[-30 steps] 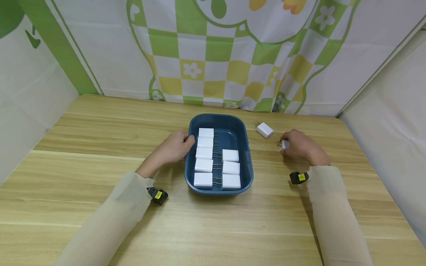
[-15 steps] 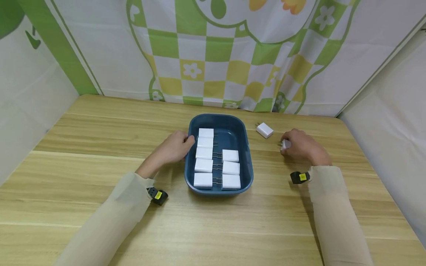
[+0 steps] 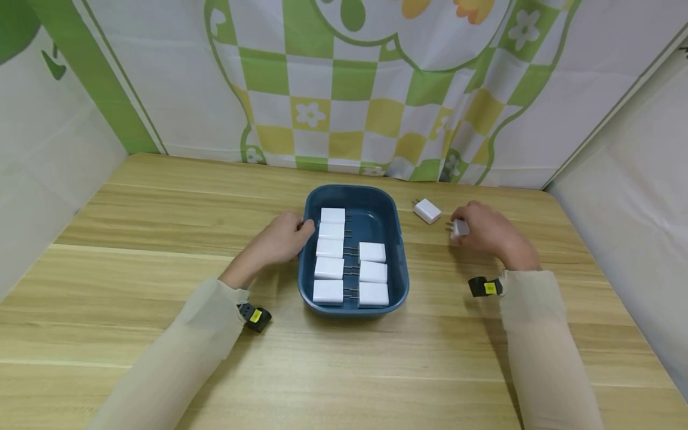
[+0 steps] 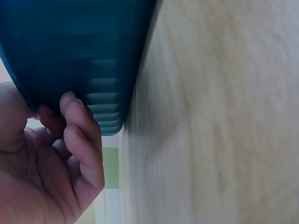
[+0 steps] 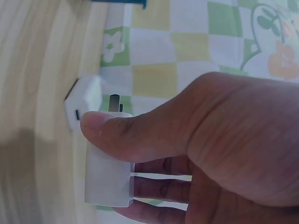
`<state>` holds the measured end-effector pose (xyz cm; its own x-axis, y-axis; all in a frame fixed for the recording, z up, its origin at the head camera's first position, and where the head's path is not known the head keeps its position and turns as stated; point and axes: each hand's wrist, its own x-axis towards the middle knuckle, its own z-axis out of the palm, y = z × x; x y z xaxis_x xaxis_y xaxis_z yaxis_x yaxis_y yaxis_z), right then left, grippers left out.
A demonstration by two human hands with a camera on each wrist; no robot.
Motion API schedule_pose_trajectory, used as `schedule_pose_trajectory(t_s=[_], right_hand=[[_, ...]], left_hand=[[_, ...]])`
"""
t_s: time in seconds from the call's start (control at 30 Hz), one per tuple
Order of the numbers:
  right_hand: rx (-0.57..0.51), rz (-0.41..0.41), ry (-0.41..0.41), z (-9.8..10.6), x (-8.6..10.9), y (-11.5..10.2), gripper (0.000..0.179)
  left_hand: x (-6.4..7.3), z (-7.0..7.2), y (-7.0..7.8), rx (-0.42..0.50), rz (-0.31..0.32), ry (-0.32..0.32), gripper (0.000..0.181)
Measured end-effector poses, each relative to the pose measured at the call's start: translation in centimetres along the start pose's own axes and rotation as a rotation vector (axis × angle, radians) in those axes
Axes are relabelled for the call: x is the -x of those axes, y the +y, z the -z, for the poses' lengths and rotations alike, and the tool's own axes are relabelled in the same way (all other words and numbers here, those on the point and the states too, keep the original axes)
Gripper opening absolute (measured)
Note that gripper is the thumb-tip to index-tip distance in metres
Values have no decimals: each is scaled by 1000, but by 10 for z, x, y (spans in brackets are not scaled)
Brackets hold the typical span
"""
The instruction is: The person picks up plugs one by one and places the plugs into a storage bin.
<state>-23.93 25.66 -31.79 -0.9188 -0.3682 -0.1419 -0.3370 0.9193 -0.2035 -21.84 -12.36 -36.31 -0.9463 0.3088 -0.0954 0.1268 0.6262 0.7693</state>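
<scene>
A dark blue plastic bin [image 3: 372, 220] sits mid-table. Inside, white plug-in chargers [image 3: 329, 267] lie in two columns with prongs facing inward; the left column is longer. My left hand [image 3: 280, 237] grips the bin's left rim, thumb over the edge and fingers curled against the ribbed outer wall [image 4: 105, 100] in the left wrist view. To the right of the bin, my right hand [image 3: 490, 232] holds a white charger [image 5: 110, 179] between thumb and fingers, its prongs pointing left in the head view. Another charger [image 3: 427, 211] lies loose on the table between that hand and the bin.
The wooden table [image 3: 344, 370] meets a green, yellow and white checkered curtain [image 3: 344, 107] at its back edge. Pale fabric walls stand at both sides. The bin's upper right part shows bare floor beside the chargers.
My right hand has raised its charger slightly and shifted a little toward the back of the table. The left hand, the bin and the loose charger stay in place.
</scene>
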Motion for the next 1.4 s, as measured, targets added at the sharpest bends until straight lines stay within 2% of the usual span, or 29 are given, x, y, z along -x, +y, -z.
schedule_pose_trajectory(t_s=[0.4, 0.7, 0.97, 1.4], right_hand=[[30, 36, 38, 12, 12, -24, 43], [52, 56, 34, 17, 14, -36, 43], [51, 85, 68, 20, 17, -46, 40], [32, 120, 76, 27, 20, -68, 42]], left_hand=[[0, 0, 0, -2, 0, -1, 41], [0, -1, 0, 1, 6, -4, 41], [0, 0, -1, 4, 4, -3, 41], [0, -1, -1, 5, 6, 2, 40]])
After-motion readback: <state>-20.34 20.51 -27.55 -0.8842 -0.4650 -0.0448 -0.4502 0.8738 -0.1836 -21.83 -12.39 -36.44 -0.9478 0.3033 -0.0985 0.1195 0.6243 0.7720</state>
